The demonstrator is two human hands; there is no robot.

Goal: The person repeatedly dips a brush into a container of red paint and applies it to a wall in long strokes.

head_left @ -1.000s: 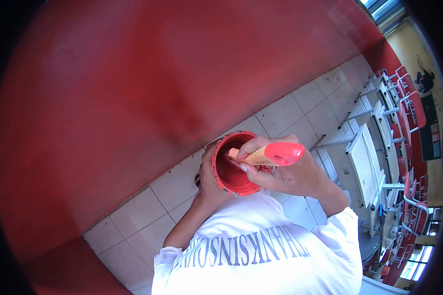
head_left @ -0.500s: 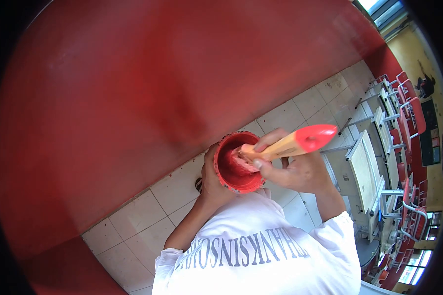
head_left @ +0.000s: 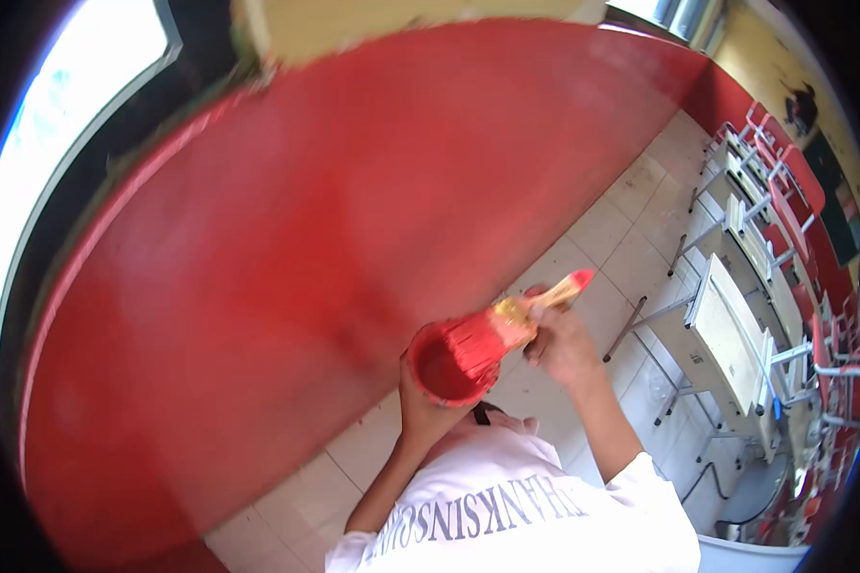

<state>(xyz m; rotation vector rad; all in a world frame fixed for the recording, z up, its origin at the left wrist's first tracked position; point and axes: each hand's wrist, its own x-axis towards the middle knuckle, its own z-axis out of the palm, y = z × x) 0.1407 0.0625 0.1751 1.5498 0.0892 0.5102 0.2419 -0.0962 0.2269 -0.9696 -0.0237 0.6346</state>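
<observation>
My left hand (head_left: 428, 413) is wrapped round the near left side of a red-coated paint pot (head_left: 437, 371), its open mouth facing up at me. In my right hand (head_left: 562, 346) is a wide paintbrush (head_left: 548, 294) with a wooden, red-tipped handle. Its bristles (head_left: 476, 346), thick with red paint, lie across the right part of the pot's rim. Whether they touch the rim cannot be made out. Part of the pot's inside is hidden behind the bristles.
A red-painted wall (head_left: 287, 239) rises just ahead, below a bright window (head_left: 86, 95). Pale floor tiles (head_left: 631, 239) run along its foot. At the right stand rows of desks (head_left: 731, 334) and red chairs (head_left: 801, 181). A person (head_left: 801, 105) is far off at upper right.
The brush has come up out of the pot, and its bristles now show at the rim. My view has tilted up, bringing the window and the wall's top edge into sight.
</observation>
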